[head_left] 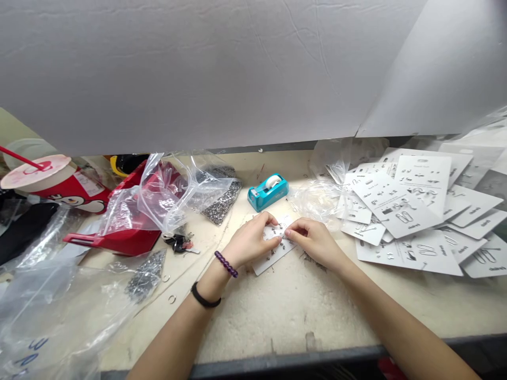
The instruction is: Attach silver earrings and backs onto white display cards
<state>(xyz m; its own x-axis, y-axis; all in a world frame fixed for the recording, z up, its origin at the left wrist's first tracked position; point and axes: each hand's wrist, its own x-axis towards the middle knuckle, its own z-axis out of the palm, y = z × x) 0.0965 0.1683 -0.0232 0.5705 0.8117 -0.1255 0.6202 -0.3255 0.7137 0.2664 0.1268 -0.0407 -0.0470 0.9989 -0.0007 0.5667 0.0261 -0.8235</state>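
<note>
A white backing card lies under both hands on the worktop, with small metal clips along it. The left hand holds the card in a narrow grip, fingers curled over it; the right hand pinches narrowly at its edge, anything between the fingertips too small to tell. From the hands, a teal tape dispenser stands at 12 o'clock, printed cards lie heaped at 3 o'clock, and a clear plastic bag of grey clips lies at 10 o'clock.
</note>
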